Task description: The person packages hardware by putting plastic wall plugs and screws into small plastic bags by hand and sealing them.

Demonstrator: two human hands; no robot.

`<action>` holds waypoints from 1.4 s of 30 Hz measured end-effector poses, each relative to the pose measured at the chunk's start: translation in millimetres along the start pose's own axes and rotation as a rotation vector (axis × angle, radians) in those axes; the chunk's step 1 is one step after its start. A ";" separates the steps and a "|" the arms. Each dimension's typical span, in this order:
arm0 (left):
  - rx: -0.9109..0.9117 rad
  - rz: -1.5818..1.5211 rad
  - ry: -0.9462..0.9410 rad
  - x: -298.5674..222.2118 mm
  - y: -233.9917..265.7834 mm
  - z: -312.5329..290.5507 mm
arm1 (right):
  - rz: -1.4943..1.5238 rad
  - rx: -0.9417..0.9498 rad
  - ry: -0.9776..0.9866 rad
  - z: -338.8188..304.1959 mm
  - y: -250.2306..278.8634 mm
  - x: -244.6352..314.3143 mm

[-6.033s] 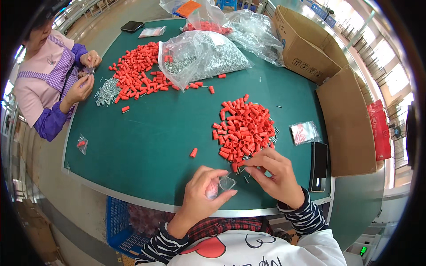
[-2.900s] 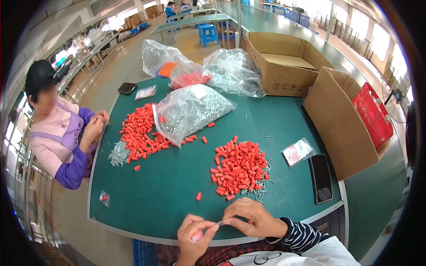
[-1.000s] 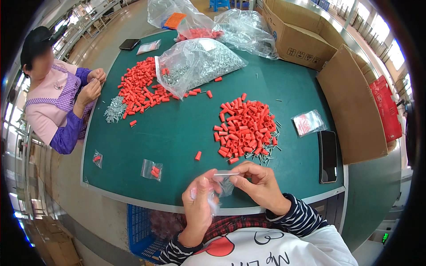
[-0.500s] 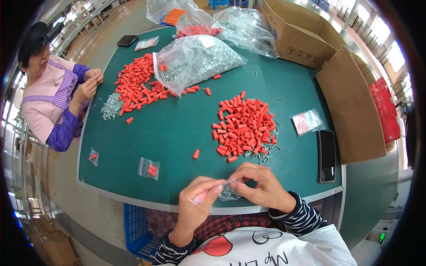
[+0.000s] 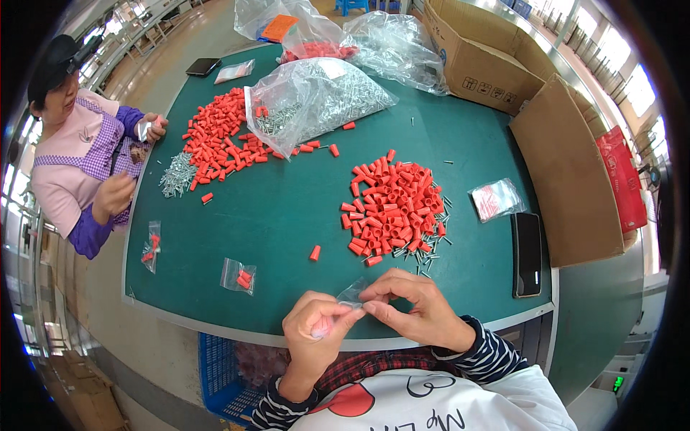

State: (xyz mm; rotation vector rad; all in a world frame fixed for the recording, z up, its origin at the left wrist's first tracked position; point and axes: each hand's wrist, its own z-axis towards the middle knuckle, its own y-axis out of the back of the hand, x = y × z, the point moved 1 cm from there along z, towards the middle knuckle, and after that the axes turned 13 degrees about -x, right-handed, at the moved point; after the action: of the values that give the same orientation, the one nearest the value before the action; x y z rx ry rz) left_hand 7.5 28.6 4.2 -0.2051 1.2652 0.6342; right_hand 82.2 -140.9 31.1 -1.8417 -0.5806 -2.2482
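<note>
A small clear zip bag [image 5: 352, 293] is held between my two hands just above the table's near edge. My left hand [image 5: 314, 327] is closed, thumb and fingers pinching one side of it; something pinkish-white and thin is also tucked in that palm. Opposite, my right hand [image 5: 417, 305] pinches the bag's other side with thumb and fingertips. Beyond my hands lies a heap of red plastic tapered caps [image 5: 392, 205], with metal screws [image 5: 425, 257] along its near right side. One loose red cap [image 5: 315, 253] lies left of the heap, and a filled zip bag [image 5: 237, 276] lies farther left.
Across the left corner sits a co-worker [image 5: 79, 165] beside another red cap heap [image 5: 215, 129] and screws [image 5: 177, 174]. A large clear bag of screws [image 5: 323, 97] lies at the back. Cartons [image 5: 568, 172], a black phone [image 5: 527, 255] and flat zip bags [image 5: 497, 200] are on the right.
The zip bag has turned from hanging below my fingers to pointing away from me. The co-worker's hands have parted, and more red pieces in clear bag show at the left table edge.
</note>
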 end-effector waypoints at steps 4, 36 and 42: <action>-0.001 0.010 -0.093 0.8 -2.4 -0.8 | -0.048 0.016 0.063 1.6 -0.2 -3.5; 0.055 0.096 -0.024 -21.0 -2.5 -0.6 | -0.527 -0.001 0.547 -15.3 0.6 6.3; 0.141 0.065 -0.137 -17.1 -1.8 3.1 | -0.585 0.068 0.448 -16.4 2.5 1.6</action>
State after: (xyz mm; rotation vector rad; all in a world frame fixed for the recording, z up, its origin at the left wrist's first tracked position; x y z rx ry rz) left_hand 8.3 22.9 20.8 -0.0034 1.1826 0.6013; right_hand 68.0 -149.6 30.5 -1.1604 -1.1985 -2.8255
